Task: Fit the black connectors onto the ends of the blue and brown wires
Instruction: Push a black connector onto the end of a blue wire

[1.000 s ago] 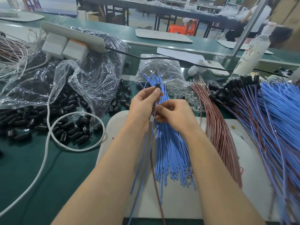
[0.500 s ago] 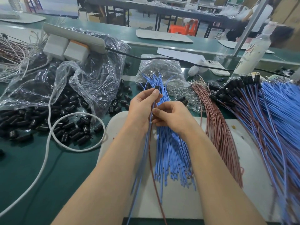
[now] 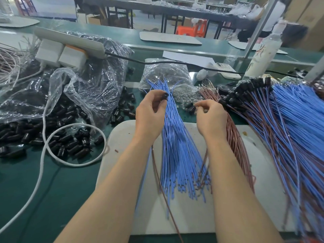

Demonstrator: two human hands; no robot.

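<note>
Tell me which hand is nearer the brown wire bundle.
Right. The right hand is over the upper part of the brown wire bundle; the left hand is beyond the blue wire bundle, pinching a black connector.

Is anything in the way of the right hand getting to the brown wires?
No, nothing visible is in the way. The right hand is just above the brown wires, which lie uncovered on the white mat. Whether its curled fingers are pinching one is too small to tell.
</note>
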